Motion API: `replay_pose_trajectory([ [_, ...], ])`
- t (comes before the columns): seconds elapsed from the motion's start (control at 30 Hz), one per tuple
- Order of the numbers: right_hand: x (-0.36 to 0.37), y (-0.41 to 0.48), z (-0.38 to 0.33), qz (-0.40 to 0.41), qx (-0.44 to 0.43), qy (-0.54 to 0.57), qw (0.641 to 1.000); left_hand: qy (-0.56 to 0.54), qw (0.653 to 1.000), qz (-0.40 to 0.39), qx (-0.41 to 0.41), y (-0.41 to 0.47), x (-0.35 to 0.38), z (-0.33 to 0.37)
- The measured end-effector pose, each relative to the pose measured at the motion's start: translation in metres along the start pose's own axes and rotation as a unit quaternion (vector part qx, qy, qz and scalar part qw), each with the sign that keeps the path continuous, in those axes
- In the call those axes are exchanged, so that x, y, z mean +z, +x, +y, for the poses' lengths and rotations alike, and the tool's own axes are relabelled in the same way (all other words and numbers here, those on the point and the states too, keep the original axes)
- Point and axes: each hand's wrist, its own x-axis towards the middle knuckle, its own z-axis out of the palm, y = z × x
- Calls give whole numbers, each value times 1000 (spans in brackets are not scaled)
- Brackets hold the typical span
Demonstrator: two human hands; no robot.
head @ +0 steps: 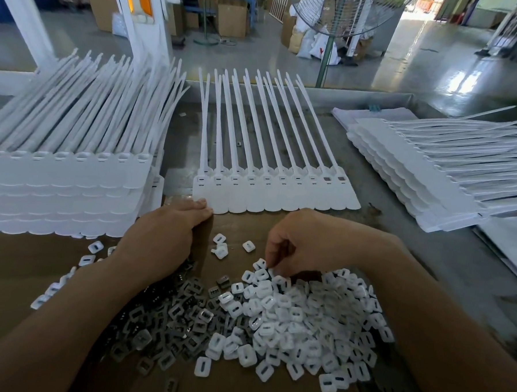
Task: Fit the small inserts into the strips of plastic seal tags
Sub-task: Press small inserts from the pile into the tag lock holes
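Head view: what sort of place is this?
Likely a factory assembly bench: stacked seal-tag strips, a heap of small inserts, cartons and a pedestal fan on the concrete floor behind.

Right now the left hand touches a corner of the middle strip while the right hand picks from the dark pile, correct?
Not quite: the head view shows the right hand picking from the white pile; the left hand does touch a corner of the middle strip.
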Motion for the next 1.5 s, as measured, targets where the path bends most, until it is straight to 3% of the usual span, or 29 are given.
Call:
replay_pose_trajectory([
  [0.3, -7, -8, 3, -11, -8, 53, 999, -9, 1000, 2, -3, 1, 0, 1],
  [0.6, -21, -13, 27, 77, 44, 153, 984, -8, 1000, 8, 1, 2, 1, 1],
  [0.83, -28, -1, 61, 263, 150, 151, 941, -6, 1000, 5, 3, 2, -1, 1],
  [1.07, -33, 13, 94, 404, 178, 169, 881, -14, 1000, 16, 7, 4, 0, 1],
  [1.23, -40, 28, 102, 435, 200, 168, 862, -19, 1000, 12, 4, 3, -1, 1],
  [1.5, -31, 39, 112, 403, 234, 171, 868, -18, 1000, 6, 6, 2, -1, 2],
])
